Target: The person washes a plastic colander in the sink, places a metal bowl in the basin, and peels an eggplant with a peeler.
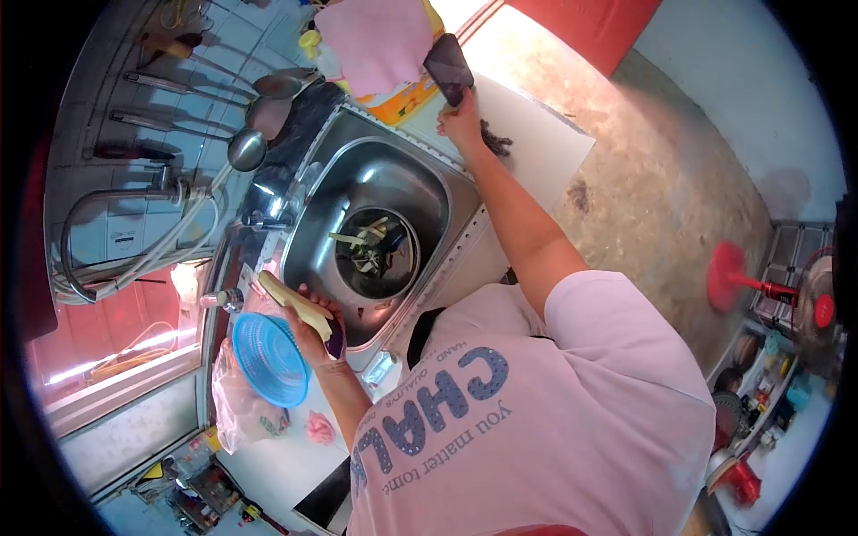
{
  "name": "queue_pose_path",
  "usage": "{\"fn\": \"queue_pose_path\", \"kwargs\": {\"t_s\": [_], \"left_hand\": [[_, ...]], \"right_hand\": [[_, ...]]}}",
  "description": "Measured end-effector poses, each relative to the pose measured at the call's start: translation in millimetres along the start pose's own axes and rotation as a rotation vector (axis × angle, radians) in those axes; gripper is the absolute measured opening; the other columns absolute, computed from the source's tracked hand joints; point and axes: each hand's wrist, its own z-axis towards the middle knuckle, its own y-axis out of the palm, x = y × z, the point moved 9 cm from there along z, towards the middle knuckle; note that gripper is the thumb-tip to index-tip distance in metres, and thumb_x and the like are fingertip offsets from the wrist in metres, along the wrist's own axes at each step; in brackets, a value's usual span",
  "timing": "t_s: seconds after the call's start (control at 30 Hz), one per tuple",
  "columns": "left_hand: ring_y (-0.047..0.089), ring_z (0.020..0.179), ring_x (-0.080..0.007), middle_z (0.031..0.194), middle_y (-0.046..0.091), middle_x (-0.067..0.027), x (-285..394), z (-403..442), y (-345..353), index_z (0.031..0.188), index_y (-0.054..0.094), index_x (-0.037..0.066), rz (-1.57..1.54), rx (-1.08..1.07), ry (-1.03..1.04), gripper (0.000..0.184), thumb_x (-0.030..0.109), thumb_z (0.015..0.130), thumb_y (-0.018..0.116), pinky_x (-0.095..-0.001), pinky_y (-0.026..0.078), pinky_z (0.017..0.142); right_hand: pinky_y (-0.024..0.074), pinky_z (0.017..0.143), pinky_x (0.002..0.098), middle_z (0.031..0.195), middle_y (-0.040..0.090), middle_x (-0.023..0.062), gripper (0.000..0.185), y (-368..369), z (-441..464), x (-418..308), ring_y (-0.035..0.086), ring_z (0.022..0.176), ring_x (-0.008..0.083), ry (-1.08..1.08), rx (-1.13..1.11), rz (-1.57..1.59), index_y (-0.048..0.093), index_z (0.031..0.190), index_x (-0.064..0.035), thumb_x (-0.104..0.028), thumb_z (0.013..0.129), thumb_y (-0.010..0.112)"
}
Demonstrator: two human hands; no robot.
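Observation:
My left hand (pixel 313 335) is closed around a pale, peeled, long vegetable (pixel 290 302) with dark purple skin at its lower end, beside the sink's near left corner. At the upper middle, my right hand (pixel 460 121) grips the lower end of a dark phone (pixel 449 70) over the white counter. Inside the steel sink (pixel 313 268), a round metal bowl (pixel 416 259) holds dark and pale peelings. A blue plastic basket (pixel 271 359) is just left of my left hand.
Ladles (pixel 247 150) hang on the tiled wall by a faucet (pixel 76 268). A pink cloth (pixel 380 40) lies beyond the sink, and a dark clump (pixel 496 138) is beside my right wrist. A plastic bag (pixel 234 411) is under the basket. A fan (pixel 820 299) stands far right.

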Motion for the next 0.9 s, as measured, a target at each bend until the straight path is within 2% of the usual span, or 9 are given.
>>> {"fn": "queue_pose_path", "kwargs": {"t_s": [0.3, 0.37, 0.43, 0.53, 0.67, 0.7, 0.73, 0.77, 0.9], "left_hand": [[0.051, 0.078, -0.0179, 0.083, 0.051, -0.0060, 4, -3, 0, 0.110, 0.048, 0.005, -0.033, 0.006, 0.017, 0.039, 0.037, 0.089, 0.051, -0.0308, 0.043, 0.075], [0.051, 0.078, -0.0178, 0.082, 0.051, -0.0059, 5, -3, -10, 0.111, 0.048, 0.005, -0.047, 0.067, 0.025, 0.039, 0.037, 0.089, 0.050, -0.0307, 0.043, 0.074], [0.050, 0.074, -0.0177, 0.081, 0.050, -0.0054, 5, 3, -23, 0.111, 0.047, 0.004, -0.047, 0.022, 0.018, 0.041, 0.039, 0.089, 0.049, -0.0302, 0.043, 0.069], [0.049, 0.070, -0.0181, 0.079, 0.049, -0.0055, 9, 4, -26, 0.111, 0.048, 0.003, -0.079, -0.005, 0.015, 0.042, 0.039, 0.089, 0.049, -0.0304, 0.044, 0.067], [0.052, 0.075, -0.0193, 0.081, 0.051, -0.0068, 16, -1, -23, 0.110, 0.049, 0.002, -0.120, -0.008, 0.036, 0.042, 0.040, 0.090, 0.048, -0.0319, 0.046, 0.070], [0.052, 0.076, -0.0196, 0.082, 0.051, -0.0071, 20, -3, -23, 0.110, 0.048, 0.002, -0.122, 0.008, 0.061, 0.043, 0.040, 0.090, 0.047, -0.0319, 0.046, 0.070], [0.053, 0.078, -0.0199, 0.083, 0.052, -0.0073, 24, -5, -24, 0.111, 0.048, 0.002, -0.122, 0.023, 0.085, 0.043, 0.040, 0.090, 0.047, -0.0320, 0.046, 0.071], [0.052, 0.077, -0.0196, 0.083, 0.051, -0.0071, 27, -6, -27, 0.111, 0.048, 0.002, -0.138, 0.015, 0.090, 0.044, 0.040, 0.090, 0.046, -0.0321, 0.045, 0.071], [0.051, 0.077, -0.0182, 0.083, 0.051, -0.0070, 43, -18, -41, 0.112, 0.047, 0.001, -0.116, 0.067, 0.181, 0.044, 0.040, 0.091, 0.045, -0.0302, 0.045, 0.070]], "right_hand": [[0.0507, 0.045, 0.0320, 0.074, 0.057, 0.0129, 0.082, 2, 4, 5, 0.057, 0.051, 0.0197, -0.008, -0.012, -0.067, 0.014, 0.138, -0.0163, 0.008, 0.071, 0.053], [0.0503, 0.044, 0.0318, 0.072, 0.055, 0.0107, 0.079, -2, 17, 5, 0.056, 0.051, 0.0196, -0.178, 0.022, -0.146, 0.017, 0.137, -0.0154, 0.008, 0.071, 0.053], [0.0482, 0.041, 0.0310, 0.067, 0.051, 0.0066, 0.072, 1, -3, -12, 0.054, 0.048, 0.0185, -0.038, -0.019, 0.012, 0.023, 0.132, -0.0133, 0.007, 0.070, 0.054], [0.0445, 0.035, 0.0315, 0.065, 0.049, 0.0068, 0.065, 3, 22, 1, 0.050, 0.043, 0.0167, -0.263, -0.095, -0.036, 0.027, 0.121, -0.0109, 0.005, 0.066, 0.056], [0.0438, 0.037, 0.0361, 0.068, 0.049, 0.0093, 0.066, 10, 24, 9, 0.048, 0.043, 0.0212, -0.055, -0.249, 0.251, 0.025, 0.115, -0.0172, 0.014, 0.064, 0.053], [0.0471, 0.039, 0.0358, 0.067, 0.051, 0.0100, 0.057, 10, 26, 14, 0.050, 0.044, 0.0208, 0.050, -0.238, 0.300, 0.032, 0.109, -0.0114, 0.014, 0.064, 0.055], [0.0496, 0.041, 0.0337, 0.064, 0.053, 0.0107, 0.039, 6, 23, -4, 0.052, 0.045, 0.0196, -0.076, -0.196, -0.006, 0.041, 0.097, -0.0028, 0.012, 0.065, 0.057], [0.0500, 0.042, 0.0308, 0.061, 0.055, 0.0105, 0.023, 9, 16, -14, 0.052, 0.044, 0.0186, -0.137, -0.239, 0.081, 0.045, 0.084, 0.0019, 0.010, 0.066, 0.057], [0.0463, 0.046, 0.0300, 0.075, 0.055, 0.0111, 0.025, 6, -8, -41, 0.054, 0.054, 0.0184, -0.266, -0.202, -0.009, 0.046, 0.094, 0.0011, 0.001, 0.071, 0.056]]}}
